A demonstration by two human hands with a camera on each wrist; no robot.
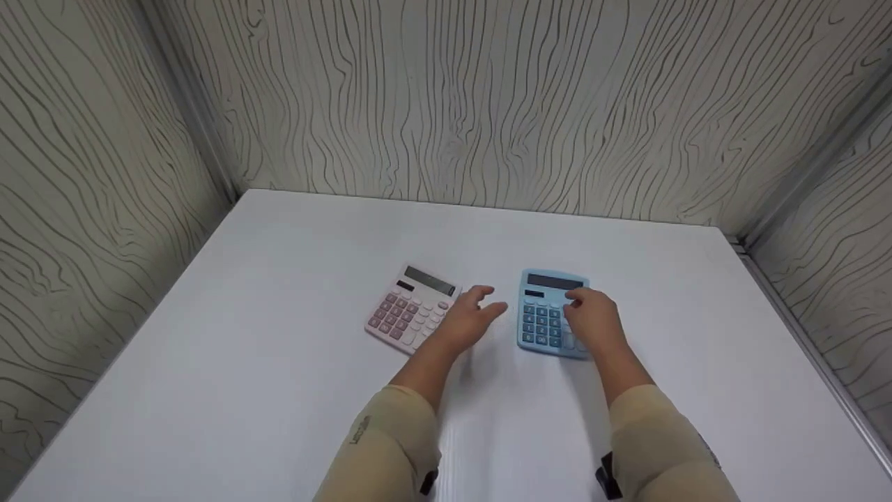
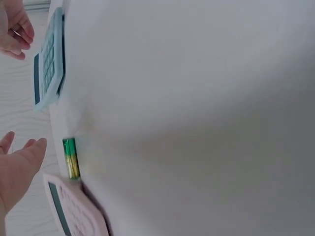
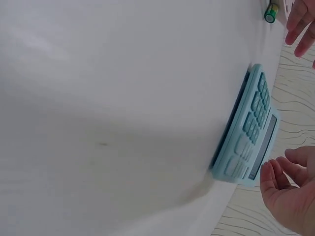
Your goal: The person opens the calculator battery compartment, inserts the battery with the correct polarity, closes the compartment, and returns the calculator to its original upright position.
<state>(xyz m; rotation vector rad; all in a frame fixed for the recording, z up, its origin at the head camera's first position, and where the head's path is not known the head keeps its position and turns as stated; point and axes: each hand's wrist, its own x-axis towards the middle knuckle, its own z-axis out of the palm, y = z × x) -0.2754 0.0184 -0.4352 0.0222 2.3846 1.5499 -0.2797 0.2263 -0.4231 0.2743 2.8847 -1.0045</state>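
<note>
Blue calculator (image 1: pixel 547 314) and pink calculator (image 1: pixel 412 307) lay apart, face up, on the desk (image 1: pixel 279 293). The right grip (image 1: pixel 594 317) hung over the blue calculator's right side, its fingers loosely bent and holding nothing; whether it touched could not be told. The left grip (image 1: pixel 468 322), thumb and fingers apart with nothing between them, hung at the pink calculator's right edge. From near end to far, the blue calculator showed dark and pale blue keys, a small dark panel and a grey display. The pink calculator, turned askew, had dusky pink and white keys and a similar panel and display. Beige sleeves (image 1: pixel 390 446) were nearest. The left wrist hid the pink calculator's near right corner. A green-and-gold battery (image 2: pixel 71 158) lay just beside that calculator. Beyond rose a wood-grain-patterned wall (image 1: pixel 453 104).
</note>
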